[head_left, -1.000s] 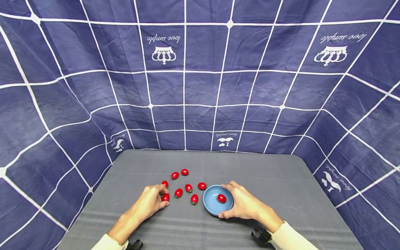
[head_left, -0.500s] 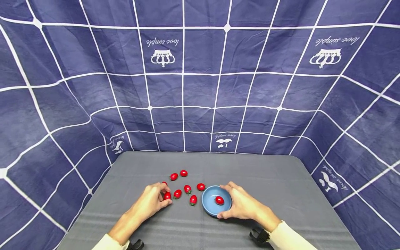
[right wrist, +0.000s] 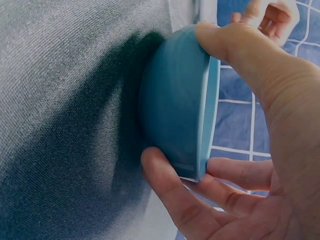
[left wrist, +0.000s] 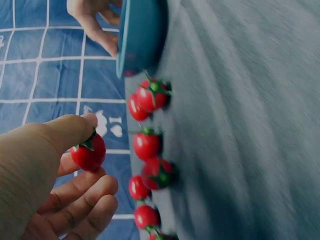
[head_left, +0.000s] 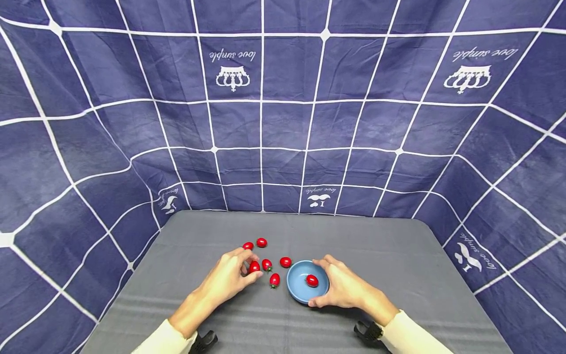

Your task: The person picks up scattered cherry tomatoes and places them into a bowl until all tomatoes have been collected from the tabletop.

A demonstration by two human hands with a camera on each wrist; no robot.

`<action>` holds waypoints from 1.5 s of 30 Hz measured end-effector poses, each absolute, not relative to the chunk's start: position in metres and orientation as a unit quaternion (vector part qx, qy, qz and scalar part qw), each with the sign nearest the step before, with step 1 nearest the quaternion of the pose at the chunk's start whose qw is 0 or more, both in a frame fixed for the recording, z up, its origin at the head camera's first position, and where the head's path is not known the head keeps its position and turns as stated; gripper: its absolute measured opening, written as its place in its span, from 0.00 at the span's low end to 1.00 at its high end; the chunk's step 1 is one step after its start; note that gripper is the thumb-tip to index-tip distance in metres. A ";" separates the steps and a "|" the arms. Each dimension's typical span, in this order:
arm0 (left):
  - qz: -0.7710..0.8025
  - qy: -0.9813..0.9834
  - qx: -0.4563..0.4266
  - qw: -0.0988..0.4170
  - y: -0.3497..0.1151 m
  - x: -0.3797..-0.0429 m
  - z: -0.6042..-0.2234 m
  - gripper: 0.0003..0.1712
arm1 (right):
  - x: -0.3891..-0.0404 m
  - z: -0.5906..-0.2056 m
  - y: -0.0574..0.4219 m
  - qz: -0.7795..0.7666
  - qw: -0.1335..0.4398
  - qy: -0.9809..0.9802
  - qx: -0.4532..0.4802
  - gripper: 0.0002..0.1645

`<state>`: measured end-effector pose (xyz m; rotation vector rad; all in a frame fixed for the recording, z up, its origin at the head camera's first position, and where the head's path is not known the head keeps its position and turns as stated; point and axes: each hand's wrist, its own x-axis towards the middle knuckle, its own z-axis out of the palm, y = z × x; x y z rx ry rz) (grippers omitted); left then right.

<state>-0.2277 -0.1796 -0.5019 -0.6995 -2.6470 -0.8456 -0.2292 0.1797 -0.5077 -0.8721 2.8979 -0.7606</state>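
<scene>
My left hand (head_left: 230,276) pinches a red cherry tomato (left wrist: 89,156) with a green stem cap between thumb and fingers. In the left wrist view it is held up off the cloth. My right hand (head_left: 342,285) grips the right side of a small blue bowl (head_left: 294,292), thumb on the near rim and fingers at the far side, as the right wrist view (right wrist: 175,105) shows the bowl from outside. One cherry tomato (head_left: 312,280) lies in the bowl. Between the left hand and the bowl are loose cherry tomatoes (head_left: 274,280), and some may be hidden behind the left hand.
Two more cherry tomatoes (head_left: 262,242) lie farther back, past the left fingers. Grey cloth (head_left: 362,241) covers the table. A blue curtain with white lines (head_left: 283,123) encloses the back and both sides.
The left hand has shifted right and slightly away from me, carrying the tomato. The right hand has kept its grip on the bowl, which has stayed in place.
</scene>
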 end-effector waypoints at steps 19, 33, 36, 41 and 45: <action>-0.284 -0.904 -0.301 0.105 -0.108 -0.241 -0.490 0.17 | -0.229 -0.504 0.176 -0.230 0.018 0.931 -0.281 0.65; -0.259 -0.905 -0.325 0.096 -0.091 -0.248 -0.500 0.18 | -0.229 -0.501 0.175 -0.234 0.027 0.931 -0.278 0.66; -0.251 -0.907 -0.323 0.096 -0.088 -0.248 -0.502 0.18 | -0.230 -0.501 0.176 -0.233 0.023 0.931 -0.279 0.66; -0.232 -0.913 -0.322 0.095 -0.085 -0.246 -0.507 0.18 | -0.229 -0.504 0.177 -0.233 0.018 0.929 -0.286 0.66; -0.217 -0.915 -0.326 0.093 -0.083 -0.246 -0.508 0.18 | -0.228 -0.506 0.179 -0.230 0.012 0.930 -0.286 0.65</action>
